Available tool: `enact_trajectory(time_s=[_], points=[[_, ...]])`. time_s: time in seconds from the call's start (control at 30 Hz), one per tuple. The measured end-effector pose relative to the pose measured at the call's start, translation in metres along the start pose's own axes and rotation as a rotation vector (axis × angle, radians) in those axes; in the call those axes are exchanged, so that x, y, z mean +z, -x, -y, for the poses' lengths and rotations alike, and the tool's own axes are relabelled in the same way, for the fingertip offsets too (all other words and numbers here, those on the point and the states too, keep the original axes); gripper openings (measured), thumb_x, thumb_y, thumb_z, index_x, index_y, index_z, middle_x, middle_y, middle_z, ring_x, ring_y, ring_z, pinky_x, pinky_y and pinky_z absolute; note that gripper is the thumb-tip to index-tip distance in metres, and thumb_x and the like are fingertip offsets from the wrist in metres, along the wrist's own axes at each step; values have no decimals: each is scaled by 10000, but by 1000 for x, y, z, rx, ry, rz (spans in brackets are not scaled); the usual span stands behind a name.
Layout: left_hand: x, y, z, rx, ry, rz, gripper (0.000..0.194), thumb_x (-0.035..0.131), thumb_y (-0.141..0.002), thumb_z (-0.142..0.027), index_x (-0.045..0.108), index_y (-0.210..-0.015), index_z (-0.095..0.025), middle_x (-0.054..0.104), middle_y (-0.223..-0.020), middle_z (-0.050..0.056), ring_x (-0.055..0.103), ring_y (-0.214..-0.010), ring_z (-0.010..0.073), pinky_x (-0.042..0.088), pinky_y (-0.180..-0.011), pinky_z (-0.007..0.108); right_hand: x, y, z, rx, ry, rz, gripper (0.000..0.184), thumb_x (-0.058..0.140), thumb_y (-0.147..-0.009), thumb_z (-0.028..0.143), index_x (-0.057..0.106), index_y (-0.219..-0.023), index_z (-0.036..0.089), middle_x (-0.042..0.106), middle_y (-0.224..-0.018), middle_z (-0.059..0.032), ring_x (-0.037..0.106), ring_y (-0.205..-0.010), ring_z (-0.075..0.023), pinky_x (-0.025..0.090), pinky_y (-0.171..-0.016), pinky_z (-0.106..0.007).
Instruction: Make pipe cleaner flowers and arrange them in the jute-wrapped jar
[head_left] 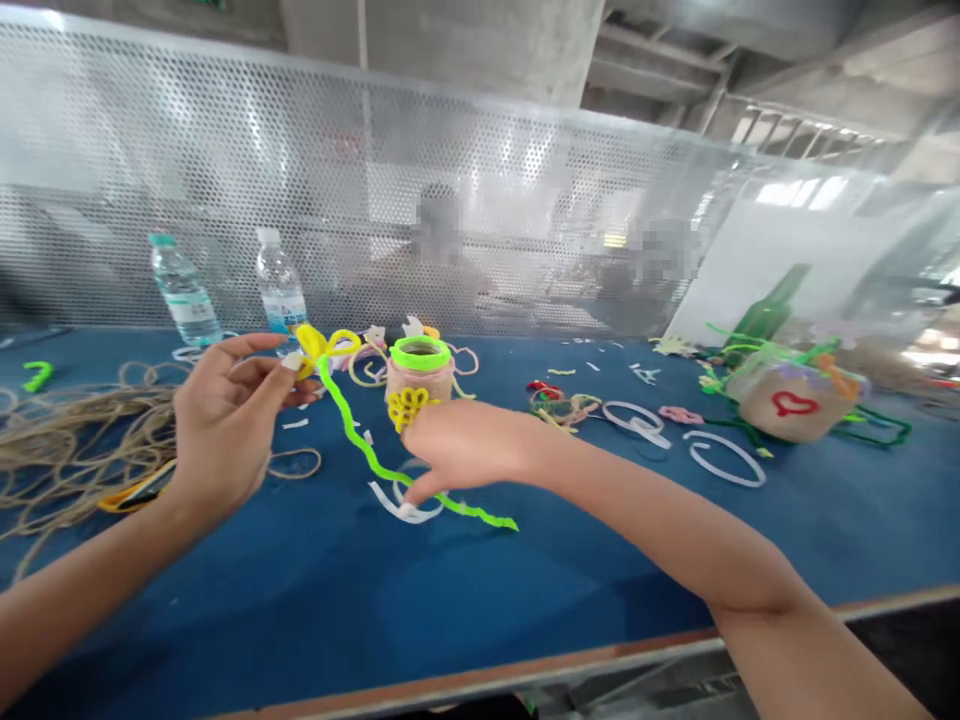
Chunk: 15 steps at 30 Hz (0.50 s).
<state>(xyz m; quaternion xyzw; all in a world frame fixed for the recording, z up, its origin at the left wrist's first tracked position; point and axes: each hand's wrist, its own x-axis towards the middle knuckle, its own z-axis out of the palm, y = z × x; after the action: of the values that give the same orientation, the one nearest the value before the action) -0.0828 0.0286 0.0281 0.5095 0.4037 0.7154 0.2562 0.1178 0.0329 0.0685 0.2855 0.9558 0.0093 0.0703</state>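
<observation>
While the blue desk [600,600] spreads out beneath the jar [420,380], a mesh screen [315,160] stands right across behind it. Off to the jar's left, there's a loose sprawl of twine [82,430]. Now the hands! The left hand [232,420], left of the jar, has thumb and fingertips pinched on a yellow bloom [309,345]. The right hand [465,440] is just in front of the jar, thumb spread low, the other fingers hidden, so I can't tell whether it grips anything. Well to the jar's right sits a pot [780,425] with a red heart; behind and left of the jar, two bottles [187,300]. Green fuzz rings the jar's neck, and a green stem [377,469] snakes from the bloom, past the right thumb, to a tip front-right of the jar. Smallest, a yellow flower [405,408] on the jar's front.
</observation>
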Motion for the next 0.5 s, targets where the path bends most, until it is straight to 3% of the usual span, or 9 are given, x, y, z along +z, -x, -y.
enact_trajectory(time_s=[0.1, 0.23, 0.33, 0.43, 0.47, 0.5], points=[[-4, -2, -7, 67, 12, -13, 228, 687, -772, -182, 584, -972, -216, 605, -676, -82, 621, -638, 72, 557, -647, 195, 4, -13, -16, -126, -161, 159, 186, 570, -804, 181, 608, -635, 111, 576, -564, -12, 478, -487, -94, 315, -481, -238], [-10, -16, -21, 116, 49, -66, 227, 698, -769, -206, 575, -957, -234, 611, -717, -96, 610, -671, 56, 536, -669, 198, -19, 5, -48, -15, -561, 240, 151, 592, -810, 260, 651, -824, 122, 605, -576, 25, 550, -489, -82, 414, -501, -211], [-9, -34, -34, 131, 68, -148, 241, 693, -745, -192, 562, -945, -225, 608, -697, -104, 613, -677, 55, 530, -678, 208, -34, 34, -90, 139, -635, 136, 255, 625, -788, 341, 680, -932, 137, 634, -579, 18, 556, -480, -87, 442, -496, -219], [0, -50, -47, 122, 61, -93, 244, 694, -711, -178, 570, -918, -215, 619, -678, -96, 617, -664, 67, 527, -657, 214, -36, 65, -137, 424, -606, 33, 336, 664, -749, 428, 701, -931, 148, 677, -620, -36, 613, -520, -131, 475, -507, -248], [6, -55, -52, 122, 51, -30, 235, 696, -700, -175, 580, -901, -208, 624, -675, -85, 616, -650, 73, 524, -635, 215, -36, 76, -149, 515, -575, -84, 327, 712, -698, 434, 710, -837, 138, 675, -607, -53, 616, -511, -144, 477, -504, -259], [13, -58, -56, 131, 36, 57, 228, 698, -696, -174, 589, -895, -200, 627, -675, -72, 614, -634, 79, 521, -618, 219, -37, 85, -157, 541, -549, -280, 322, 749, -659, 434, 708, -765, 132, 674, -606, -66, 620, -514, -153, 481, -516, -267]])
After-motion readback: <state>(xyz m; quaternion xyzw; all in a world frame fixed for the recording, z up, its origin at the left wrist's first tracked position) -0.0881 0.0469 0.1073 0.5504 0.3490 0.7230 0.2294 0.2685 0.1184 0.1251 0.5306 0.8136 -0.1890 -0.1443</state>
